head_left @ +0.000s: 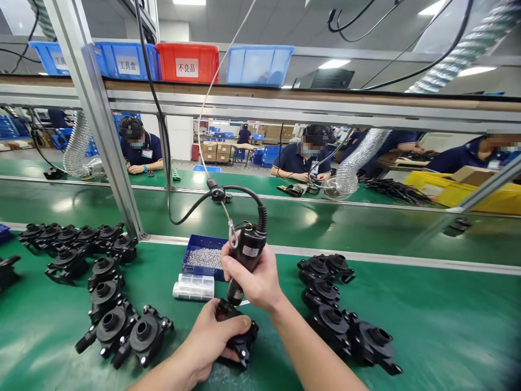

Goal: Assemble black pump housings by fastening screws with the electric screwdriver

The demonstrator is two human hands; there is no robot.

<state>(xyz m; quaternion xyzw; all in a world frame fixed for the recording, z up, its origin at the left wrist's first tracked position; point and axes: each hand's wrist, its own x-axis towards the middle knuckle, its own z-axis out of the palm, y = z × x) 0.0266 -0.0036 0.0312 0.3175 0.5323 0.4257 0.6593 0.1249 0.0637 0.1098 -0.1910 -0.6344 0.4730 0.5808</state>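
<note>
My right hand (260,277) is wrapped around a black electric screwdriver (249,251), which hangs from a cord and hook. The tool points down, its tip at the top of a black plastic housing (244,343). My left hand (215,334) grips that housing on the green bench, thumb across its top, covering much of it. Just behind, a blue bin (203,240) holds many small silvery screws (205,257). In front of the bin lies a clear plastic roll (194,287) with pale labels.
Several similar black housings stand at left (109,325) and right (331,320) on the green bench (448,320). A metal post (95,108) rises at left. Blue and red bins (187,62) line the shelf above. Co-workers (140,144) sit across the divider.
</note>
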